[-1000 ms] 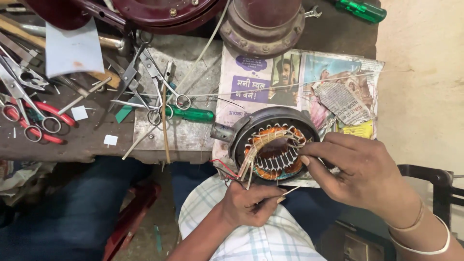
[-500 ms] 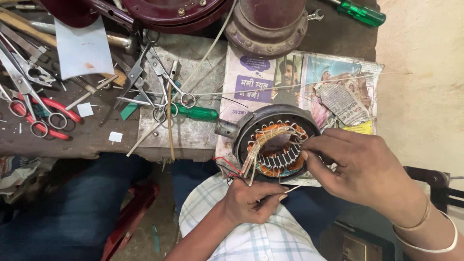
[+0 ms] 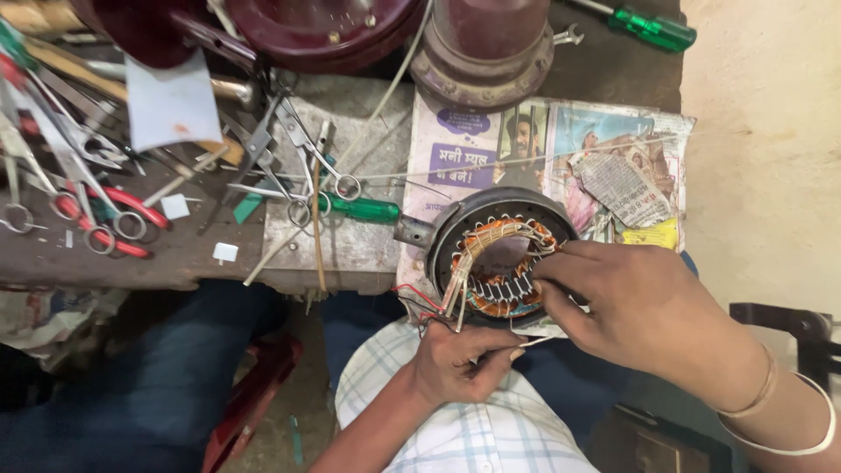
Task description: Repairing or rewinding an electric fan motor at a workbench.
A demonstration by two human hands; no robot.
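Note:
A round dark motor stator [image 3: 448, 229] with copper windings lies on a newspaper sheet [image 3: 561, 140] at the bench's near edge. My right hand [image 3: 653, 311] grips its right side, with the fingertips on the winding [image 3: 499, 293]. Just below the stator, my left hand [image 3: 455, 361] is closed on a bundle of thin wire leads [image 3: 455, 298] that rise from the winding, and a thin pale strip sticks out between its fingers. Red and black lead wires [image 3: 412, 293] hang at the stator's lower left.
The bench holds a green-handled screwdriver [image 3: 363, 208], scissors [image 3: 307, 166], red-handled pliers [image 3: 109, 232] and several other tools at the left. Maroon fan housings [image 3: 324, 26] and a maroon motor body [image 3: 486, 48] stand at the back. Another green screwdriver [image 3: 653, 29] lies far right.
Both hands stay on the stator and its leads. My left hand has shifted slightly along the wire bundle, and the view has moved a little.

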